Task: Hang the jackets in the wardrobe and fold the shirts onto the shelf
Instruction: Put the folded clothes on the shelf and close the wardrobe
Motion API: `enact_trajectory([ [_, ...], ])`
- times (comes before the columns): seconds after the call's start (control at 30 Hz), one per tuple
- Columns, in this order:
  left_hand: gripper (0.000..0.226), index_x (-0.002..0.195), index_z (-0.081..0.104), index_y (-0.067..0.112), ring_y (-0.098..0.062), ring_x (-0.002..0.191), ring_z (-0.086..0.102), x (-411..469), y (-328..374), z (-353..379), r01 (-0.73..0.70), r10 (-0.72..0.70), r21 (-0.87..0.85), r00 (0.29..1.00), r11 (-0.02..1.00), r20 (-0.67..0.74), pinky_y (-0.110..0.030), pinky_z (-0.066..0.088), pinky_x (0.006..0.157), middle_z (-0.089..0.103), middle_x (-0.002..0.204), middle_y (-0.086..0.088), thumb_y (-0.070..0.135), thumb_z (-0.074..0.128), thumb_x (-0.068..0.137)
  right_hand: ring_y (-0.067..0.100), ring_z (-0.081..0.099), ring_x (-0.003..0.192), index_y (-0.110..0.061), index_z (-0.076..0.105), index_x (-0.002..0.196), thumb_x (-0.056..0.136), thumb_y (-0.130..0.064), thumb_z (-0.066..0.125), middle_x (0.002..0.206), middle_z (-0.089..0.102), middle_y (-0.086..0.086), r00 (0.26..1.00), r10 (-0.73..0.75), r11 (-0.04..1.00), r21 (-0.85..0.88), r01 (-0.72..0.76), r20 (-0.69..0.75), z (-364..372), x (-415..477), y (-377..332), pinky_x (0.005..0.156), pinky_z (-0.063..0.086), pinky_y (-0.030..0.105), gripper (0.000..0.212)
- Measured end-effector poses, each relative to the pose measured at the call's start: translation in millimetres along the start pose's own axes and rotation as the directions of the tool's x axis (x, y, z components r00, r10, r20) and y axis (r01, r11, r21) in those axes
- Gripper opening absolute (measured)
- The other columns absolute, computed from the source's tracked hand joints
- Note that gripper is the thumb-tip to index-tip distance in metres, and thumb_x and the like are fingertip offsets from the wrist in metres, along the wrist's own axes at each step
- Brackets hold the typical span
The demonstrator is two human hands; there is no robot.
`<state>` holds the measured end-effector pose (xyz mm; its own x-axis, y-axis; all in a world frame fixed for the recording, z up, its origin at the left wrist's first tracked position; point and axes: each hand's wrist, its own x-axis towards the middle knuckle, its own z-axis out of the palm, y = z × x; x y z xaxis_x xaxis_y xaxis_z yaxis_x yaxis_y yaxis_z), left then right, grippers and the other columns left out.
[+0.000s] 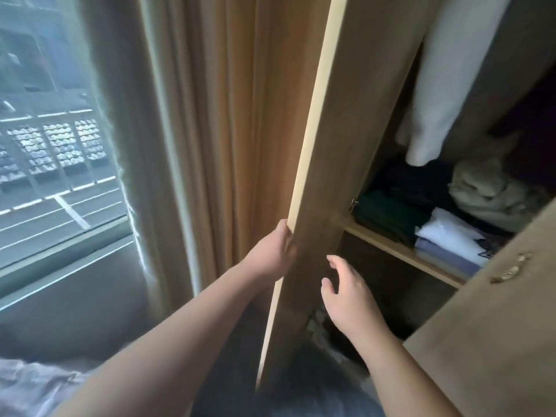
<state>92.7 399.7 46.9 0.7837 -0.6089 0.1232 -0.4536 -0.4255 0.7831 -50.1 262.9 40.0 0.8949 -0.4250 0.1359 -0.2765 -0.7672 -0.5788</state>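
left hand grips wardrobe door edge, right hand just beside

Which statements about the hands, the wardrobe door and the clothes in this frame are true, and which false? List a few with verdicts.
1. The left hand grips the edge of the wardrobe door. True.
2. The right hand holds a hanger. False: its fingers are spread and it holds nothing.
3. Folded shirts lie on the shelf. True.
4. Nothing hangs above the shelf. False: a pale garment hangs there.
5. A curtain hangs between the window and the wardrobe door. True.
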Motion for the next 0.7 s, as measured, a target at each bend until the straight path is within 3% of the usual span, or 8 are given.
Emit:
enact_trajectory([
  [0.07,0.008,0.099,0.035,0.026,-0.021,0.075,0.062,-6,-3,8,0.006,-0.006,-0.022,0.999,1.000,-0.036,-0.049,0.054,0.072,0.063,0.086,0.004,0.028,0.041,0.095,0.014,0.048,0.133,-0.032,0.042,0.144,0.099,-0.029,0.053,0.148,0.048,-0.007,1.000,0.019,0.999,0.027,-0.019,-0.022,-3,-4,0,0.098,0.044,0.023,0.047],
  [0.17,0.010,0.093,0.031,0.030,-0.015,0.061,0.052,-17,2,23,-0.112,0.111,-0.045,0.993,0.993,-0.035,-0.052,0.051,0.062,0.056,0.075,0.006,0.025,0.038,0.098,0.011,0.048,0.133,-0.032,0.043,0.143,0.098,-0.026,0.054,0.147,0.049,-0.009,0.996,0.024,0.999,0.042,-0.020,-0.086,-14,-11,5,0.097,0.041,0.020,0.047],
  [0.27,0.022,0.118,0.041,0.037,-0.013,0.083,0.063,-20,15,45,-0.222,0.224,-0.027,0.972,0.975,0.068,-0.041,0.058,0.073,0.064,0.100,0.010,0.026,0.043,0.099,0.008,0.047,0.133,-0.036,0.042,0.143,0.098,-0.025,0.055,0.146,0.048,-0.014,0.982,0.025,0.998,0.065,-0.013,-0.187,-32,-22,16,0.103,0.041,0.022,0.048],
  [0.37,0.045,0.146,0.034,0.035,-0.014,0.104,0.063,-15,31,74,-0.380,0.369,0.039,0.915,0.924,0.164,-0.036,0.055,0.091,0.064,0.121,0.007,0.029,0.041,0.102,0.002,0.045,0.132,-0.044,0.035,0.143,0.096,-0.028,0.054,0.143,0.042,-0.025,0.957,0.012,0.994,0.104,0.019,-0.289,-57,-34,30,0.107,0.043,0.027,0.052],
  [0.47,0.056,0.154,0.030,0.030,-0.009,0.130,0.049,0,51,110,-0.491,0.476,0.018,0.853,0.871,0.215,-0.017,0.036,0.111,0.052,0.146,0.008,0.018,0.043,0.101,0.001,0.049,0.128,-0.043,0.033,0.145,0.093,-0.030,0.051,0.142,0.045,-0.024,0.914,0.021,0.990,0.139,0.039,-0.404,-81,-42,54,0.106,0.046,0.030,0.057],
  [0.53,0.064,0.157,0.026,0.028,-0.006,0.143,0.033,14,68,138,-0.531,0.514,0.000,0.820,0.847,0.252,-0.008,0.018,0.114,0.033,0.159,0.010,0.013,0.047,0.098,-0.005,0.048,0.126,-0.053,0.024,0.146,0.094,-0.025,0.052,0.138,0.043,-0.033,0.890,0.082,0.978,0.209,0.015,-0.448,-99,-44,75,0.104,0.045,0.025,0.065],
  [0.6,0.071,0.158,0.020,0.031,-0.009,0.146,0.026,33,89,171,-0.550,0.526,-0.004,0.797,0.835,0.297,-0.010,0.014,0.114,0.025,0.161,0.010,0.012,0.050,0.096,-0.007,0.041,0.133,-0.057,0.016,0.148,0.093,-0.022,0.051,0.147,0.036,-0.033,0.882,0.088,0.980,0.198,0.006,-0.463,-118,-40,101,0.108,0.039,0.019,0.074],
  [0.7,0.075,0.158,0.018,0.028,-0.020,0.146,0.023,69,123,219,-0.595,0.550,0.041,0.765,0.803,0.334,-0.020,0.018,0.119,0.023,0.159,-0.001,0.014,0.054,0.094,-0.001,0.021,0.147,-0.036,0.018,0.156,0.093,-0.012,0.053,0.163,0.013,-0.021,0.876,0.050,0.998,0.000,-0.056,-0.479,-146,-20,153,0.118,0.024,0.020,0.077],
])
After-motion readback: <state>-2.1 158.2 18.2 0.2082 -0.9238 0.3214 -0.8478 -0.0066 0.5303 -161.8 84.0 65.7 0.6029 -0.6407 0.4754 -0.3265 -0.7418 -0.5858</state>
